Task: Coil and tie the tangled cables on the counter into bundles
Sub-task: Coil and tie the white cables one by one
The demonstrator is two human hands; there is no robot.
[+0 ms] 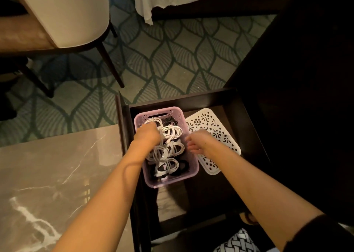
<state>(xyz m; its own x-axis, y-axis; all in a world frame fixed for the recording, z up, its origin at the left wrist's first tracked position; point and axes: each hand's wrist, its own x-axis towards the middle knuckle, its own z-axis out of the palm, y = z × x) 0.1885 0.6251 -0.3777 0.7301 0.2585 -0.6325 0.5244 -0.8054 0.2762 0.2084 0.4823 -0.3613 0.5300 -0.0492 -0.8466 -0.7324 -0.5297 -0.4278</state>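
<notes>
Marble bench [47,175]: 8 o'clock, nearest you.
Dark drawer [247,129]: open, centre.
Lilac basket [172,181]: inside drawer, holds coiled cable bundles [172,133], white and black.
Your left hand [147,134]: curled round white coil, basket's 11 o'clock corner.
Your right hand [197,142]: fingers bent at basket's 3 o'clock rim, grip unclear.
Perforated white lid [212,125]: at basket's 3 o'clock.
Chair [67,18]: 11 o'clock, far.
</notes>
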